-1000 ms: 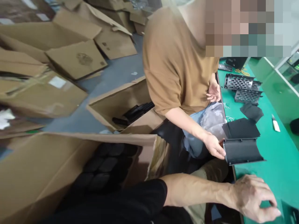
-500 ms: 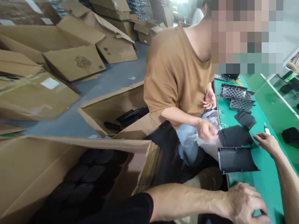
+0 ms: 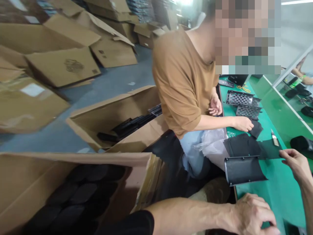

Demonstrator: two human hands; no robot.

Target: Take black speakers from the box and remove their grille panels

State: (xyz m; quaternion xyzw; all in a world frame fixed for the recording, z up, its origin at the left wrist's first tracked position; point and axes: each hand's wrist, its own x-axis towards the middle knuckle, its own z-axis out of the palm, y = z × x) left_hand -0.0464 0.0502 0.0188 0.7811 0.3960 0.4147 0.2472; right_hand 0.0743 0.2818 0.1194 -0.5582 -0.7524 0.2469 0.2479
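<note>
My right hand point(image 3: 297, 163) pinches the edge of a thin black sheet point(image 3: 270, 149) between thumb and fingers. The sheet stretches out from beside a pile of black sheets point(image 3: 242, 146) on the green table. In front of that pile lies a curved black half-shell point(image 3: 245, 169), its hollow side up. My left hand point(image 3: 256, 213) rests by the table's near edge, knuckles up and fingers curled; whatever is under them is hidden.
A co-worker in a brown shirt point(image 3: 178, 71) reaches to smaller black pieces point(image 3: 256, 129). Beyond are perforated half-shells point(image 3: 243, 98) and yellow-handled scissors point(image 3: 244, 88). A small tool point(image 3: 274, 138) lies near my right hand. Cardboard boxes point(image 3: 144, 178) stand at left.
My right hand has taken hold of a black sheet and drawn it rightward from the pile. The co-worker's hand has moved to the smaller black pieces. My left hand stays put.
</note>
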